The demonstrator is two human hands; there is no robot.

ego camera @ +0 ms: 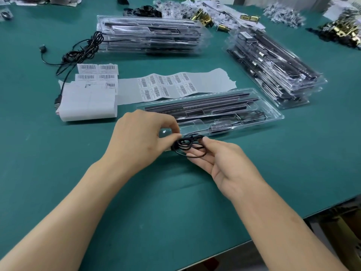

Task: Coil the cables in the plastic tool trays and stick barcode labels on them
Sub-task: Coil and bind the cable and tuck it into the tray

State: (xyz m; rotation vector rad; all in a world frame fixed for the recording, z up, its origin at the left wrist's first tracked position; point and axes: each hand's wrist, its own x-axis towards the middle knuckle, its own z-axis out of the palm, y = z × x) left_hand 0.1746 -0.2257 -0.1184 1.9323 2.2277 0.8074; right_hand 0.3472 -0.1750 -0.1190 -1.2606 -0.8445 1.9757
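- Cable [187, 146] is in the middle of the frame, wound in a small black bundle of several loops, held a little above the green table [136, 202] between the two hands.
- Left hand [144, 132] pinches the left side of the bundle with thumb and forefinger, at the thicker black part; the other fingers are curled over it.
- Right hand [220, 163] grips the right side: the loops lie over its almost straight fingers and the thumb presses on them from above.
- Tray [273, 112] of clear plastic lies just behind the bundle, toward the upper right of it. Its long axis goes from left to right across the frame, with black bars along it.
- The near left pocket of the tray looks free, and it is directly above the bundle in the frame. A thin black line seems to run from the bundle to a dark part inside the tray, but I cannot tell this surely.
- I think the next move is short, away from the person and into that pocket; both hands are equally near to it.
- Label sheet [168, 85] lies behind the tray, up and left of the hands, so the left hand is nearer to it.
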